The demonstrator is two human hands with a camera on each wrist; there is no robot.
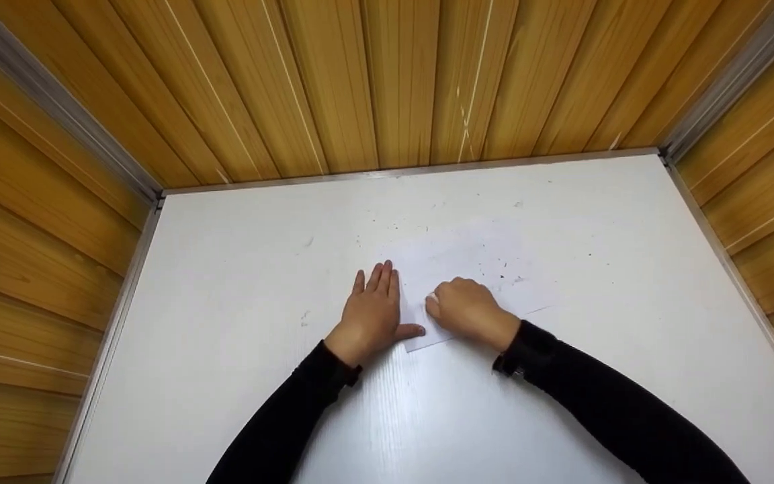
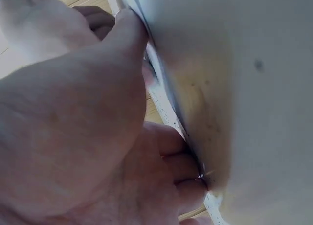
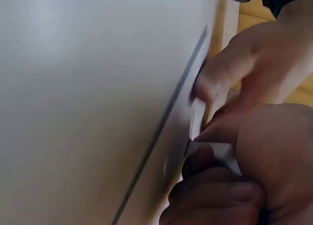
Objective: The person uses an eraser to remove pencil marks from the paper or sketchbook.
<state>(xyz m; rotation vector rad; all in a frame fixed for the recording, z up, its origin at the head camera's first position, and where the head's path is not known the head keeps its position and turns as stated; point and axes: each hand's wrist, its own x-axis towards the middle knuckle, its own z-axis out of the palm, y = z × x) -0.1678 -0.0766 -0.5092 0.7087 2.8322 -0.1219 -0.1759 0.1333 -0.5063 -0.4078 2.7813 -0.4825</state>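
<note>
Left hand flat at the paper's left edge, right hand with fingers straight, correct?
Not quite: the head view shows the right hand curled, pinching a small white object. The left hand does lie flat at the paper's left edge.

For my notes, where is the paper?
In the head view, the paper lies right of centre on the table, left hand at its left edge, right hand on it.

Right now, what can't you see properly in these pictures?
White thing: head view, mostly hidden by the right hand.
Paper: head view, left edge partly under the left hand.
Dark specks: head view, too small to name.
Black sleeves: head view, cut by bottom edge.
</note>
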